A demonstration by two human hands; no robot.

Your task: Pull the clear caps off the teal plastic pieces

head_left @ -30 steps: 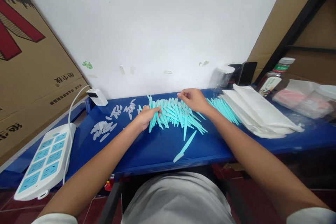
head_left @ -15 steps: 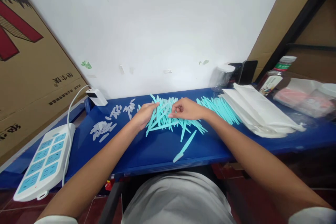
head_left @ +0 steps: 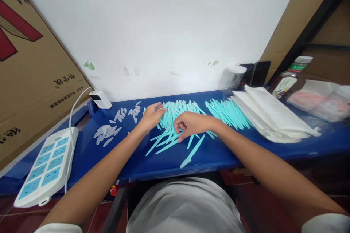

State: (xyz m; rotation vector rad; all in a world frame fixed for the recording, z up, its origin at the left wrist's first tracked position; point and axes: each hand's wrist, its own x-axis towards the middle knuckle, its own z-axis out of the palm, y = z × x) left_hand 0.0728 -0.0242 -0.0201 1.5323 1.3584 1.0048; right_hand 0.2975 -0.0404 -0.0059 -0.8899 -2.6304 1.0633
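A heap of thin turquoise plastic sticks lies on the blue table. My left hand rests on the heap's left edge with its fingers curled over some sticks. My right hand lies on the front of the heap, fingers bent down onto the sticks. Several sticks are spread toward the table's front. One stick with a white tip lies apart near the front edge. A second, tidier bundle of turquoise sticks sits to the right.
Small clear plastic caps are scattered at the left. A white power strip and a charger lie further left. White bags, a clear jar, a bottle and cardboard boxes surround the table.
Both hands drew nearer to me and to each other, raking sticks out of the heap toward the front edge. The right hand came from the back of the heap to its front.
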